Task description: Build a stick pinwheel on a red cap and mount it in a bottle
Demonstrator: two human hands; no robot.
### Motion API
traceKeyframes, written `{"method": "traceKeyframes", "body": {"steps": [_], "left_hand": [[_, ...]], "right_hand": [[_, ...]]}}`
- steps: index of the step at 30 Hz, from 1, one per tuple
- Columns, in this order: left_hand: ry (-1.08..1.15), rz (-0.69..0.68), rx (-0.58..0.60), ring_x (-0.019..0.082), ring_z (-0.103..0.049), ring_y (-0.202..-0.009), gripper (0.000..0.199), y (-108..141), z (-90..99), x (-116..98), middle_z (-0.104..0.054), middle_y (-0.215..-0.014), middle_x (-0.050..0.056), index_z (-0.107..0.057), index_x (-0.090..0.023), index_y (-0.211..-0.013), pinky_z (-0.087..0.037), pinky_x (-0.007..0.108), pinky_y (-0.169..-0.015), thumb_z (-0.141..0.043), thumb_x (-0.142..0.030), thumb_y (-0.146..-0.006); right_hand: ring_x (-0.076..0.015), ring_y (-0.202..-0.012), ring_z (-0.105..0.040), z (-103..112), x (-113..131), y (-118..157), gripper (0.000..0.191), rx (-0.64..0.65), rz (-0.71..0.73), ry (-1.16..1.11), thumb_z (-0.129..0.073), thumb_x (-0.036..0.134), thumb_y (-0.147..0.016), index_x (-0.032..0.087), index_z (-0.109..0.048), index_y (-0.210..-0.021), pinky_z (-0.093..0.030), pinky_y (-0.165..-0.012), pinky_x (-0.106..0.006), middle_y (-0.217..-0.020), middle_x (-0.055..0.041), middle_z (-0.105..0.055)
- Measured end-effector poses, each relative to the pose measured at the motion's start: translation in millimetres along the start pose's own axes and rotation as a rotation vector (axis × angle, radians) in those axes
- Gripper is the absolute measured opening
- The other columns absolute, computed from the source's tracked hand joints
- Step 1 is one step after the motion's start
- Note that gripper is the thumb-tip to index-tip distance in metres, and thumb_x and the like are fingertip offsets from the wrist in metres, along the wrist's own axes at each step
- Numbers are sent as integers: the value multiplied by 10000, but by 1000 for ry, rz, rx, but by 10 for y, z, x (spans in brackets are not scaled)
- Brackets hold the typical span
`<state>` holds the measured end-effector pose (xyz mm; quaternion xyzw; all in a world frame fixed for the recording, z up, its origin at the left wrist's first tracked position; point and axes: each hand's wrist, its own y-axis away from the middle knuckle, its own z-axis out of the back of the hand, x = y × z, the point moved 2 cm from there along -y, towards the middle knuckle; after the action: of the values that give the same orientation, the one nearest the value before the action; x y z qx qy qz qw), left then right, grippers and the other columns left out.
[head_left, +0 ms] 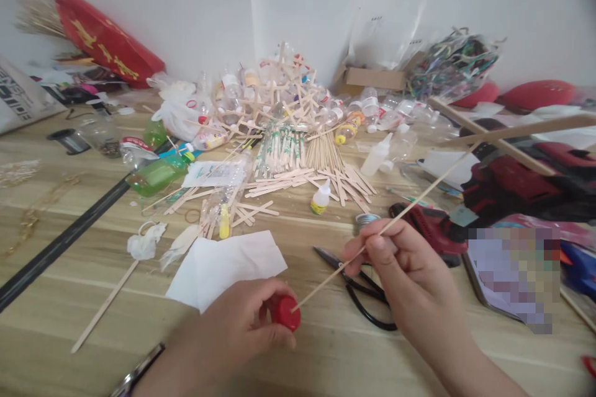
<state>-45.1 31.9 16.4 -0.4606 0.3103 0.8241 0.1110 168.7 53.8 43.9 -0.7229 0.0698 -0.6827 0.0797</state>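
My left hand [254, 322] pinches a red bottle cap [288, 312] low in the middle of the view. My right hand [405, 267] grips a thin wooden skewer [419, 196] between thumb and fingers. The skewer's lower tip meets the face of the cap; whether it goes through I cannot tell. At its upper end are crossed wooden craft sticks [505, 135], over the right side of the table. Black-handled scissors [367, 291] lie just behind and left of my right hand. A white sheet of paper [228, 263] lies beyond my left hand.
Craft sticks [279, 183] and plastic bottles [367, 105] heap up at the back. A small glue bottle [321, 197] stands mid-table. On the right lie a red and black power tool [516, 183] and a phone-like device [507, 273]. A green bottle [158, 175] lies left.
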Motion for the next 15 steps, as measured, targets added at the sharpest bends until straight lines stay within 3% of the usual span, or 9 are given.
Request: {"method": "traceKeyframes", "body": {"steps": [3,8,10,12,15], "left_hand": [[85,-28,3,166,-519,-826,289,-9,-35,-40,-617,-913,-11,-620,-217,-1018,-369,231,-666,-638,-431,-825],[433,-119,83,123,-447,-683,408,-65,-160,-39,-505,-803,-29,-528,-202,-1145,-364,231,-624,-534,-514,-883],[464,-116,79,111,-407,-674,410,-75,-197,-28,-488,-803,-29,-539,-190,-1116,-336,222,-610,-539,-526,-881],[468,-84,75,99,-367,-652,409,-73,-224,-19,-474,-785,-36,-552,-182,-1068,-302,213,-583,-551,-541,-871],[503,-25,107,82,-341,-598,456,-67,-262,-17,-453,-736,-53,-547,-180,-1071,-279,204,-541,-569,-576,-846]], "right_hand": [[-98,-570,-644,-59,-81,83,185,50,-74,32,-598,412,-910,233,-599,-865,-526,-555,-185,-742,2,-719],[-170,-725,-620,-178,-186,208,290,281,-123,221,-594,471,-884,196,-688,-885,-502,-645,-283,-867,-71,-683],[-153,-648,-567,-146,-221,201,376,238,-211,190,-601,534,-855,192,-686,-983,-459,-579,-268,-781,-40,-639],[-112,-531,-459,-78,-247,171,437,104,-292,88,-581,577,-851,186,-667,-1028,-373,-491,-228,-654,18,-544],[-85,-469,-328,-19,-277,145,451,-17,-344,-12,-542,589,-870,168,-683,-947,-253,-445,-211,-542,66,-402]]}}
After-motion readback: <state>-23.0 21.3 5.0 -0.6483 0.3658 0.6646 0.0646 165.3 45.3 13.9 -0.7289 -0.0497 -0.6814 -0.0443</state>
